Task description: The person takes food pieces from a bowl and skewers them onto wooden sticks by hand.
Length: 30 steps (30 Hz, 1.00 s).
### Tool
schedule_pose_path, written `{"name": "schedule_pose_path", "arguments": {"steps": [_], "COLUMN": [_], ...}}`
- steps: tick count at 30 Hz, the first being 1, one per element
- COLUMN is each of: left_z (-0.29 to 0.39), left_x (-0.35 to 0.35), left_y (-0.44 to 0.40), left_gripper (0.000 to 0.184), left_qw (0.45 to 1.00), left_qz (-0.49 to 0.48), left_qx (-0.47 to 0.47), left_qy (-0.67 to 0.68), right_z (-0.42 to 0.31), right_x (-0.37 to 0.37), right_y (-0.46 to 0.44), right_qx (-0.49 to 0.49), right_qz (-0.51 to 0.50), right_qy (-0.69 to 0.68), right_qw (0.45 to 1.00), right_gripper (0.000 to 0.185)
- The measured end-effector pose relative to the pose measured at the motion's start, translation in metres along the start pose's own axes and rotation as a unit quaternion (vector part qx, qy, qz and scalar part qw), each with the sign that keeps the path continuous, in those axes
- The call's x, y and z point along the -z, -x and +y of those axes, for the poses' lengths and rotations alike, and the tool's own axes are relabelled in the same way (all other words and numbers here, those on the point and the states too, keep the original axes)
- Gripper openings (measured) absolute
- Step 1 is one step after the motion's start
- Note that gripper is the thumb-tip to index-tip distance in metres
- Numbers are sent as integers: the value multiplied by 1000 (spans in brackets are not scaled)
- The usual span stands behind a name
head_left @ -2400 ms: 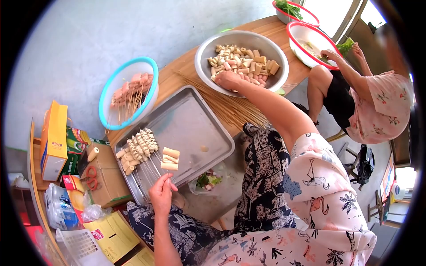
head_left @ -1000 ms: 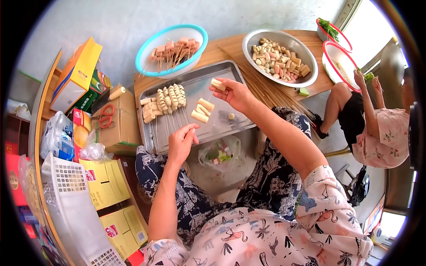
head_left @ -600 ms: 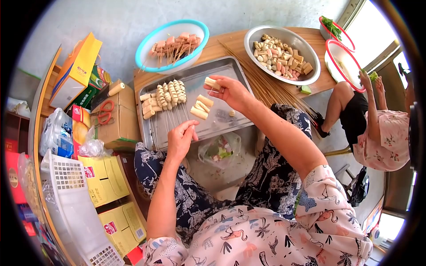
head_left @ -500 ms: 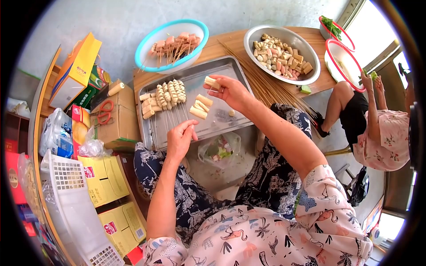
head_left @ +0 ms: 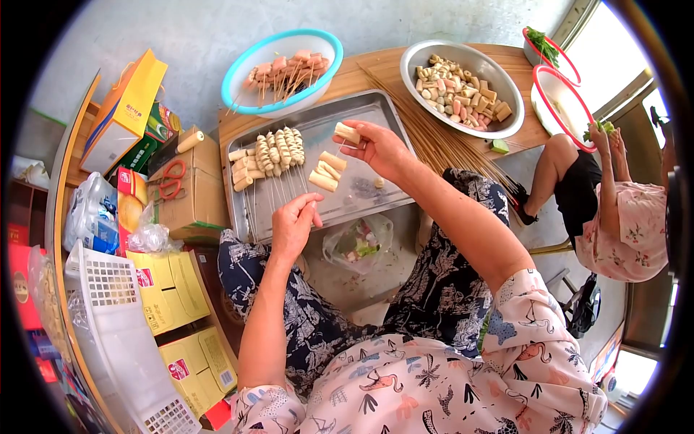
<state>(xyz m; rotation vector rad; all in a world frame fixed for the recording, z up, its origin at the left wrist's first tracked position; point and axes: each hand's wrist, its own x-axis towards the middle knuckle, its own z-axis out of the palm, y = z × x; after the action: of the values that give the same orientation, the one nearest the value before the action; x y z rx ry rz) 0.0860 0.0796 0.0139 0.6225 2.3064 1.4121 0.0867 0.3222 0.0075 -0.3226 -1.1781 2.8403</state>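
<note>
My left hand (head_left: 293, 224) pinches the lower end of a thin skewer in front of the metal tray (head_left: 354, 199). Pale tube-shaped pieces (head_left: 327, 172) sit side by side on that skewer, above the tray. My right hand (head_left: 379, 148) holds another pale piece (head_left: 347, 133) between thumb and fingers at the skewer's upper end. On the tray's left part lie skewers of ribbed, folded food (head_left: 279, 150) and skewers of smooth pale pieces (head_left: 244, 171). One small loose piece (head_left: 379, 182) rests near the tray's right side.
A metal bowl of loose pieces (head_left: 515, 94), bare sticks (head_left: 434, 137) and a blue-rimmed basin (head_left: 230, 79) with pink skewers stand on the table. Scissors (head_left: 172, 179) lie on a carton at left. A co-worker (head_left: 625, 224) holds greens at right, by a red-rimmed basin (head_left: 538, 87).
My right hand has left the metal bowl and come to the skewer with a pale piece. My view has turned, and the co-worker's hands have moved with the greens.
</note>
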Motion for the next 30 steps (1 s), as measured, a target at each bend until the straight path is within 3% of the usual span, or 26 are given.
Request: {"name": "schedule_pose_path", "arguments": {"steps": [15,30], "left_z": [-2,0], "left_x": [0,1], "left_y": [0,1], "left_gripper": [22,22], "left_qw": [1000,1000], "left_qz": [2,2], "left_qx": [6,12], "left_qy": [12,8], "right_z": [5,10], "right_x": [-1,4], "right_y": [3,2], "right_qx": [-2,-70], "right_qz": [-6,-46], "right_qy": [2,-2], "right_qw": [1000,996], "right_gripper": [33,35]}}
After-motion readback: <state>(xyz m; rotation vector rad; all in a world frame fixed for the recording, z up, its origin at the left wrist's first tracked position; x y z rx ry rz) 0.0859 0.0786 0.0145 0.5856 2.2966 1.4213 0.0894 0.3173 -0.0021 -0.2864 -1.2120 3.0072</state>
